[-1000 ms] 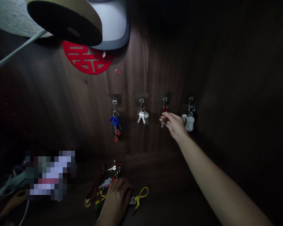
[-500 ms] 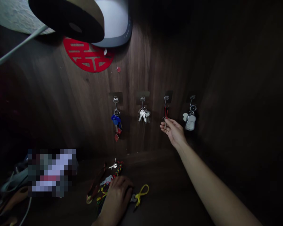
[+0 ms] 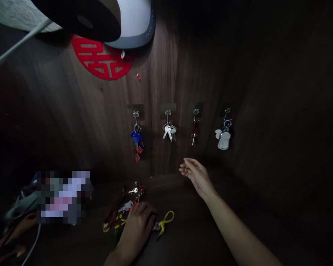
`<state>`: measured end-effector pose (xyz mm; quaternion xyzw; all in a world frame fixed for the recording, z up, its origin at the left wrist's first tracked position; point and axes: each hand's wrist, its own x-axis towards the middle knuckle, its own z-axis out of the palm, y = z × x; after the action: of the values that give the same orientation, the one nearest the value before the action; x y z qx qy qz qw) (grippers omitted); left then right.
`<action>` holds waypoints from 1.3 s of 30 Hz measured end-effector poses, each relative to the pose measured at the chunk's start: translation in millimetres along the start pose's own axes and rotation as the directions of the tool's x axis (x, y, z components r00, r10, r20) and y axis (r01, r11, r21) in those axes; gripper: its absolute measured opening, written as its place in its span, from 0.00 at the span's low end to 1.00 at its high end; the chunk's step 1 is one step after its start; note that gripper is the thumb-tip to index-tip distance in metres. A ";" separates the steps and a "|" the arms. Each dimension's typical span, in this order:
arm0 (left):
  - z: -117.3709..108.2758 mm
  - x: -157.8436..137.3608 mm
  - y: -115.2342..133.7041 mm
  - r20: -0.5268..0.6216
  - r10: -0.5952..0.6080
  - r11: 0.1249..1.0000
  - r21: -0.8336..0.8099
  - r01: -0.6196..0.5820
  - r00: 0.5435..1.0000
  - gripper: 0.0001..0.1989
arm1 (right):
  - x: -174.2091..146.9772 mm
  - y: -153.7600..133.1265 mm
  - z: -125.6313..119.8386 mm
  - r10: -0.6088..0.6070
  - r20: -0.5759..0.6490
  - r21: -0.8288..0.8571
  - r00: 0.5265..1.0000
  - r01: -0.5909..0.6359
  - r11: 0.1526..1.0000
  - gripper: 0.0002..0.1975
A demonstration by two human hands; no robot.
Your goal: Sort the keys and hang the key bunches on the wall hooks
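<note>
My right hand (image 3: 196, 175) is in the air below a key on a red string (image 3: 193, 138), which hangs from the third hook. Nothing is in that hand, and its fingers are slightly apart. Palm down on the dark surface, my left hand (image 3: 138, 223) lies with its fingers spread a little. Beside its thumb is a key with a yellow cord (image 3: 163, 224). On its other side lie a colourful beaded cord (image 3: 140, 193), a silver key (image 3: 134, 190) and a brown strap (image 3: 113, 214). What lies under the palm is hidden.
Other hooks on the wood panel hold blue-headed keys (image 3: 136, 137), silver keys (image 3: 168, 132) and a pale key fob (image 3: 224, 140). Above hang a red paper cutout (image 3: 96, 58) and a white-and-grey cap (image 3: 137, 26). A blurred-out object (image 3: 62, 197) stands at left beside cables.
My right hand has let go of the key on the red string and moved down from it. The key now hangs freely. My left hand has stayed in place.
</note>
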<state>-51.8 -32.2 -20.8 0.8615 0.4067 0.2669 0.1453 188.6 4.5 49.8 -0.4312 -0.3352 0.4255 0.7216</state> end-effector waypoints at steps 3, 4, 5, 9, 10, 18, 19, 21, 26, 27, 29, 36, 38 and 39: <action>0.3 0.2 0.3 -0.014 -0.005 1.000 -0.007 0.004 1.000 0.10 | -17.5 14.2 2.5 0.058 0.103 -0.098 0.993 -0.048 0.994 0.16; 0.7 0.1 0.0 -0.021 -0.002 1.000 -0.013 0.002 1.000 0.10 | -23.0 19.2 3.2 0.076 0.147 -0.142 0.986 -0.055 0.988 0.15; 1.0 0.1 -0.5 -0.027 0.002 1.000 -0.019 -0.003 1.000 0.10 | -28.0 24.0 3.7 0.091 0.193 -0.186 0.977 -0.055 0.981 0.15; 2.0 -0.3 -3.7 -0.040 0.007 0.999 -0.042 -0.009 0.999 0.11 | -42.1 39.6 2.8 0.158 0.388 -0.348 0.908 -0.015 0.938 0.12; 2.0 -0.3 -4.7 -0.045 0.004 0.999 -0.050 -0.006 0.999 0.12 | -44.2 41.9 2.0 0.175 0.438 -0.388 0.882 0.009 0.922 0.11; 0.7 -1.8 -10.1 -0.049 -0.015 0.992 -0.126 0.008 0.999 0.19 | -53.6 46.0 -0.1 0.229 0.629 -0.646 0.743 0.336 0.685 0.07; 0.4 -2.1 -10.2 -0.054 -0.029 0.989 -0.146 0.021 0.998 0.20 | -54.6 47.3 0.3 0.214 0.647 -0.654 0.732 0.389 0.649 0.08; 0.0 -2.8 -10.6 -0.067 -0.063 0.980 -0.193 0.049 0.996 0.20 | -56.4 51.1 1.0 0.192 0.682 -0.657 0.705 0.477 0.584 0.09; -0.7 -4.3 -13.4 -0.132 -0.120 0.961 -0.263 0.082 0.984 0.19 | -59.1 60.5 3.0 0.142 0.716 -0.652 0.684 0.582 0.486 0.06; -0.9 -4.4 -14.0 -0.144 -0.125 0.960 -0.268 0.083 0.982 0.19 | -59.4 61.0 3.7 0.129 0.716 -0.651 0.686 0.589 0.479 0.05; -1.2 -4.5 -14.8 -0.162 -0.134 0.959 -0.271 0.086 0.978 0.18 | -60.0 60.2 5.3 0.102 0.711 -0.647 0.696 0.590 0.483 0.05; -1.3 -3.5 -8.5 -0.149 -0.145 0.958 -0.270 0.101 0.978 0.14 | -63.0 54.6 9.7 0.036 0.623 -0.604 0.781 0.452 0.657 0.05; -1.8 -3.6 -4.0 -0.131 -0.153 0.958 -0.261 0.114 0.980 0.13 | -63.4 55.5 9.9 0.033 0.613 -0.557 0.790 0.403 0.726 0.06; -2.0 -3.7 -1.8 -0.121 -0.150 0.959 -0.258 0.114 0.981 0.12 | -63.7 56.2 10.0 0.038 0.607 -0.532 0.794 0.370 0.762 0.07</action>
<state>-56.1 -33.9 -21.3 0.7865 0.4358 0.3651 0.2411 135.5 -34.7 -4.6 -0.4600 -0.7006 0.3308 0.4336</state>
